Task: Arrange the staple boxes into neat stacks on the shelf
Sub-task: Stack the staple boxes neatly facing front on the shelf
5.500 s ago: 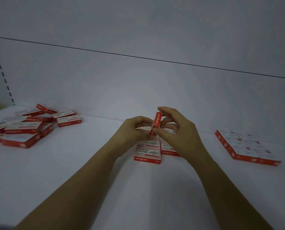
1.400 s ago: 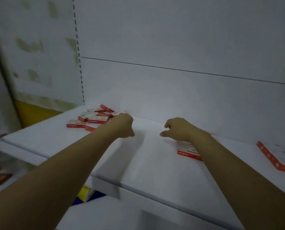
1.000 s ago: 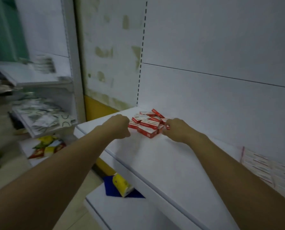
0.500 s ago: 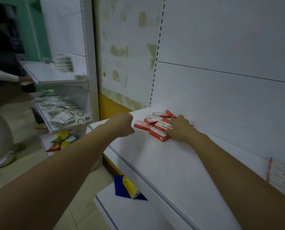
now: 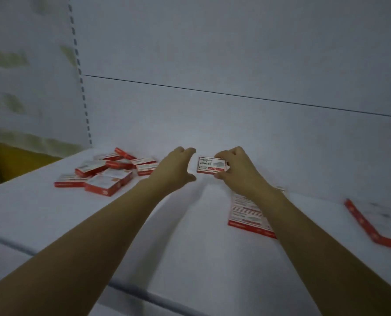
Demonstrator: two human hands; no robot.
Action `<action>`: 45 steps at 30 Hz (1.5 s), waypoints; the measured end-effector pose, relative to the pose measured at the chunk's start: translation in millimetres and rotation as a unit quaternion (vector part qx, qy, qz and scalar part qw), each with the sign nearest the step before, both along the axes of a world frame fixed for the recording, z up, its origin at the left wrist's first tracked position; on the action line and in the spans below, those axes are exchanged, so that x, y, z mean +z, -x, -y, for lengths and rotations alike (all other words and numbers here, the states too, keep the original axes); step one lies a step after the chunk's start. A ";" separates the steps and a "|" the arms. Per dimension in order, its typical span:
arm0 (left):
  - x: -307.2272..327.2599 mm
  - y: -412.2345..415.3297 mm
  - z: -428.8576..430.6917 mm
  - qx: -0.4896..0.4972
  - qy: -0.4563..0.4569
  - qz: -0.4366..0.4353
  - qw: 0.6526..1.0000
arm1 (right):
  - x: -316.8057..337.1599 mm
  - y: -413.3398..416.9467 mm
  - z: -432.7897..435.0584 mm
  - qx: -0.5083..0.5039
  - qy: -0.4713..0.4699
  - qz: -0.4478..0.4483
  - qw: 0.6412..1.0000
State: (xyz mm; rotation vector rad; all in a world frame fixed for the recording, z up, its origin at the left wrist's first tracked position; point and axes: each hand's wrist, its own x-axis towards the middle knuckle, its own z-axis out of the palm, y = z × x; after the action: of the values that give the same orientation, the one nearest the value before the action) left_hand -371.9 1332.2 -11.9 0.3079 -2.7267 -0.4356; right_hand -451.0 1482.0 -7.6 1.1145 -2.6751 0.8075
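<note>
Right hand (image 5: 238, 172) pinches staple box (image 5: 211, 164) by its right end, box raised above white shelf (image 5: 121, 224), printed face toward camera. Left hand (image 5: 176, 169) just beside box's left edge, fingers loosely spread, holding nothing. Loose pile of staple boxes (image 5: 105, 173) far left on shelf. Tidy stack (image 5: 247, 213) under right forearm. Flat group of boxes (image 5: 377, 222) at right edge, blurred.

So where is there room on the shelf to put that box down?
Bare white shelf lies between the jumbled pile of red-and-white staple boxes and the neat row under the right forearm, and between that row and the far-right flat group. The pile's corner is crowded.
</note>
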 end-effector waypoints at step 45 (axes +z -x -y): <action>-19.0 56.4 -77.1 -0.151 -0.576 0.116 0.795 | -14.8 19.7 -111.4 -0.062 0.400 0.441 0.801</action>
State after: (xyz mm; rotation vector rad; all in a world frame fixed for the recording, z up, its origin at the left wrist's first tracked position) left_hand -428.3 1409.2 -30.9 0.2041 -2.3303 -2.2589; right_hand -470.6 1593.4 -22.4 0.3425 -2.3242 2.5827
